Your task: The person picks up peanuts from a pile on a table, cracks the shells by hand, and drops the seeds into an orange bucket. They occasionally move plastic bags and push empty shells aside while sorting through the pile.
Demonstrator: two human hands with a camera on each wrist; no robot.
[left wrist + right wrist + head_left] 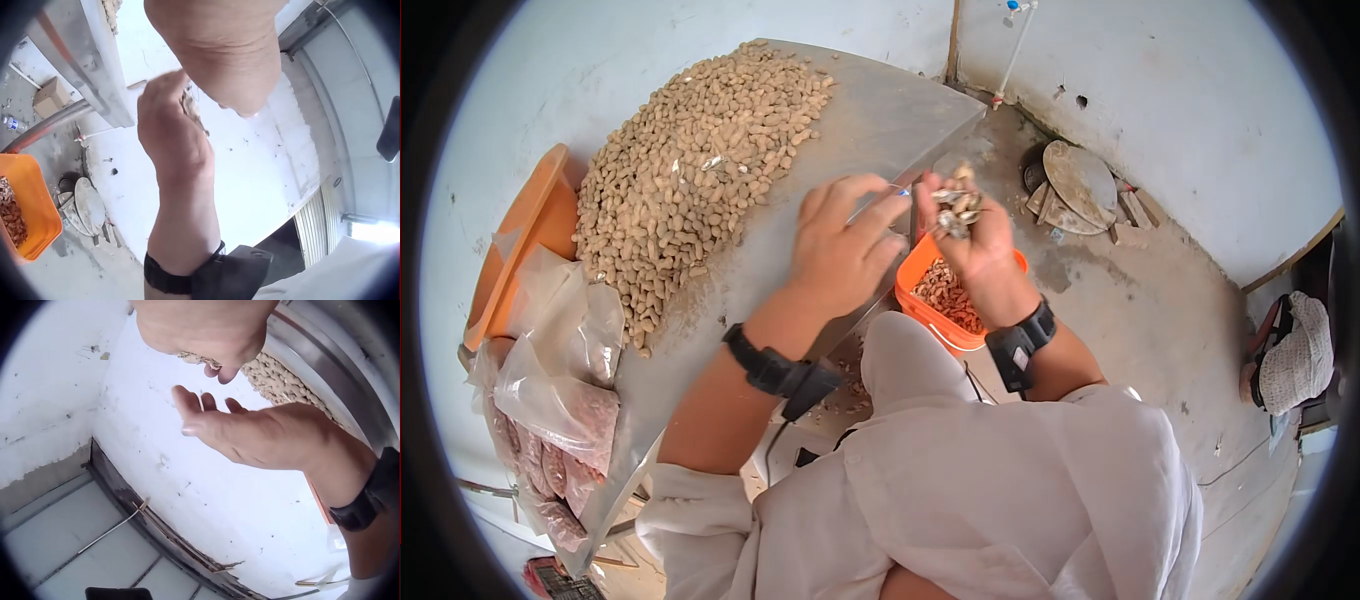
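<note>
My right hand (983, 245) is held up over the orange bucket (912, 268), its palm turned upward. Curled fingers hold a small pile of peanut shells (956, 205), some broken open with pale insides. In the left wrist view, shells (192, 111) poke out along the edge of that palm. My left hand (845, 245) hovers just left of it, fingers loosely bent and pointing toward the shells. The right wrist view shows the left thumb and fingers (209, 403) apart with nothing between them. Reddish shelled peanuts (948, 295) lie in the bucket.
A big heap of unshelled peanuts (700, 150) covers much of the metal table (880, 95). At its left are an orange basin (550, 215) and clear bags of peanuts (565, 420). A round board (1080, 185) and wood scraps lie on the floor by the wall.
</note>
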